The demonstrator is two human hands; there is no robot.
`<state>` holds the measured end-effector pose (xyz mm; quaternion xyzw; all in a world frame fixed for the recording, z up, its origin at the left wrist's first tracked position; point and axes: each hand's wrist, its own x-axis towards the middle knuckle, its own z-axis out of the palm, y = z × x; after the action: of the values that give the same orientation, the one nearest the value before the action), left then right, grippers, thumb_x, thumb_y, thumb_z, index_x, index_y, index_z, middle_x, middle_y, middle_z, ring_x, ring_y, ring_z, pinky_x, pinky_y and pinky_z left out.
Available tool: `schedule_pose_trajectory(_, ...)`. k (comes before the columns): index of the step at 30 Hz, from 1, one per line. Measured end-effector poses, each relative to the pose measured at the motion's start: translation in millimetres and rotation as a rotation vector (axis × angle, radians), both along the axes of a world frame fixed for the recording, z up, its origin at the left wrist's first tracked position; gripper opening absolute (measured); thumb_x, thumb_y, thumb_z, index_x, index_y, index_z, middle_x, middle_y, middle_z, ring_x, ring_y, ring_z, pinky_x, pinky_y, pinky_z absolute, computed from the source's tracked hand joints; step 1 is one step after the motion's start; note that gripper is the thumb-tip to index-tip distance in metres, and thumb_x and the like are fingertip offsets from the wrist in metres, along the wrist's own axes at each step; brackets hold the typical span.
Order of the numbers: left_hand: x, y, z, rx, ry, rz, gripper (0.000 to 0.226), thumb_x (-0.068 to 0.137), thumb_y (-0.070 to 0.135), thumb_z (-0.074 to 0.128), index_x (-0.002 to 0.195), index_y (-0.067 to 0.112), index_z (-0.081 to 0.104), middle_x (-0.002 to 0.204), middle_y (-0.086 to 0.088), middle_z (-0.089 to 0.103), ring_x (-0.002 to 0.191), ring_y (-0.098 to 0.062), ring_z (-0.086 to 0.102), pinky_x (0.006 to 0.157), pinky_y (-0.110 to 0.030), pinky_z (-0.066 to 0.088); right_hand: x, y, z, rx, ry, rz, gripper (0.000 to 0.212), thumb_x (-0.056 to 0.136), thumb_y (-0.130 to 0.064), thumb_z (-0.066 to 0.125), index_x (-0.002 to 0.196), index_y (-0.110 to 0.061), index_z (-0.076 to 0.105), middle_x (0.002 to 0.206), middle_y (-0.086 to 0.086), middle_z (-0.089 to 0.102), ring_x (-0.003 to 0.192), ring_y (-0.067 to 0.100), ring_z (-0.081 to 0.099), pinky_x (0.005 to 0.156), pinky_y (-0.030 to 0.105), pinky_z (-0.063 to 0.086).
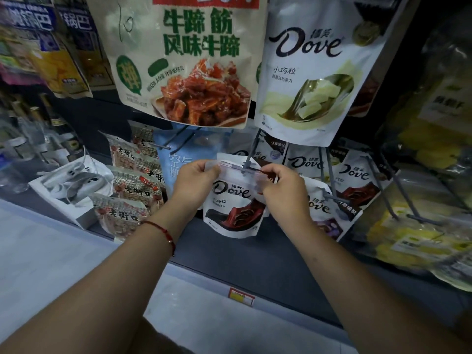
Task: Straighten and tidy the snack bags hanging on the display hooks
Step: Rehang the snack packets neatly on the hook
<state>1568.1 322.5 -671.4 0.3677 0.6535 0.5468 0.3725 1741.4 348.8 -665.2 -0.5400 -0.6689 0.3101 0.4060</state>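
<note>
Head view: both hands hold one white Dove chocolate bag (236, 198) by its top strip, low on the rack. The left hand (195, 181) pinches the upper left corner; the right hand (281, 183) pinches the upper right edge, each grip narrow on the bag. The grey display hook (249, 166) sits at the bag's top edge; whether it passes through the hang hole cannot be told. To do this well, keep the strip taut and level, then slide the bag back squarely beside the neighbouring Dove bags (353, 180).
</note>
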Motion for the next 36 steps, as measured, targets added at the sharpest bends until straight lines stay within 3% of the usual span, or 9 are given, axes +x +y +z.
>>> schedule_pose_trajectory(3,1.9,-5.1,2.4,0.016,0.136,0.016,0.012,0.092,0.024,0.064,0.091,0.015,0.071,0.09,-0.003,0.074,0.09,-0.023,0.069,0.086,-0.043,0.055,4.3,-5.8,2.1,0.074,-0.088,0.011,0.015,0.093,-0.026,0.061,0.107,-0.029,0.068,0.098,-0.016,0.066,0.08,0.004,0.059,0.068,0.023,0.045)
schedule_pose_trajectory(5,0.5,-11.7,3.9,0.009,0.233,0.009,0.015,0.094,0.027,0.063,0.1,0.015,0.07,0.093,0.005,0.071,0.089,-0.015,0.066,0.078,-0.033,0.054,7.4,-10.8,3.0,0.113,-0.159,0.025,0.025,0.095,-0.024,0.058,0.119,-0.027,0.064,0.108,-0.011,0.065,0.082,0.005,0.057,0.075,0.025,0.046)
schedule_pose_trajectory(7,-0.6,-22.5,4.8,-0.038,0.338,-0.024,0.027,0.094,0.029,0.063,0.119,0.018,0.064,0.105,0.007,0.065,0.096,-0.013,0.061,0.072,-0.023,0.046,12.0,-18.1,3.5,0.144,-0.247,0.046,0.039,0.095,-0.02,0.057,0.134,-0.025,0.054,0.128,-0.008,0.059,0.106,0.01,0.057,0.092,0.027,0.046)
schedule_pose_trajectory(9,-2.6,-34.5,2.9,-0.089,0.382,-0.061,0.05,0.093,0.03,0.065,0.14,0.02,0.05,0.125,0.0,0.059,0.11,-0.017,0.056,0.083,-0.027,0.042,17.5,-28.6,4.5,0.188,-0.332,0.081,0.054,0.095,-0.014,0.056,0.146,-0.021,0.04,0.144,-0.005,0.046,0.131,0.013,0.043,0.108,0.028,0.036)
schedule_pose_trajectory(12,-2.3,-55.8,2.8,-0.087,0.567,-0.133,0.064,0.092,0.03,0.066,0.149,0.021,0.038,0.144,-0.005,0.049,0.121,-0.021,0.05,0.089,-0.028,0.037,24.7,-46.5,7.5,0.191,-0.458,0.135,0.074,0.093,-0.015,0.057,0.155,-0.019,0.016,0.16,0.0,0.023,0.147,0.017,0.018,0.12,0.035,0.021)
schedule_pose_trajectory(15,-3.1,-78.1,3.7,-0.08,0.745,-0.182,0.078,0.092,0.04,0.064,0.155,0.023,0.021,0.159,-0.001,0.029,0.14,-0.023,0.037,0.106,-0.037,0.037,31.7,-66.9,16.2,0.158,-0.518,0.18,0.083,0.095,-0.026,0.056,0.156,-0.02,0.001,0.163,-0.001,0.005,0.15,0.015,0.0,0.121,0.032,0.006)
schedule_pose_trajectory(18,0.5,-102.4,13.2,-0.03,0.916,-0.13,0.081,0.093,0.048,0.057,0.157,0.024,0.013,0.164,0.001,0.015,0.15,-0.017,0.012,0.118,-0.043,0.024,39.6,-85.9,30.0,0.163,-0.544,0.227,0.082,0.097,-0.036,0.052,0.156,-0.02,-0.004,0.164,-0.003,-0.003,0.149,0.013,-0.007,0.121,0.031,0.001)
schedule_pose_trajectory(25,37.3,-127.5,56.7,-0.051,1.329,-0.186,0.074,0.096,0.062,0.025,0.157,0.027,0.005,0.165,-0.005,-0.002,0.151,-0.027,0.003,0.122,-0.044,0.012,71.7,-116.7,81.4,0.14,-0.673,0.305,0.078,0.099,-0.049,0.042,0.156,-0.02,-0.004,0.163,-0.003,-0.007,0.149,0.015,-0.01,0.118,0.033,-0.004)
schedule_pose_trajectory(36,115.7,-122.4,124.2,0.055,1.517,-0.314,0.083,0.088,0.074,0.004,0.157,0.029,0.0,0.164,-0.001,-0.009,0.151,-0.024,-0.006,0.122,-0.043,0.003,154.4,-126.9,139.7,0.095,-0.754,0.195,0.079,0.097,-0.058,0.037,0.156,-0.019,0.003,0.164,0.003,-0.002,0.15,0.022,-0.004,0.12,0.037,0.001)
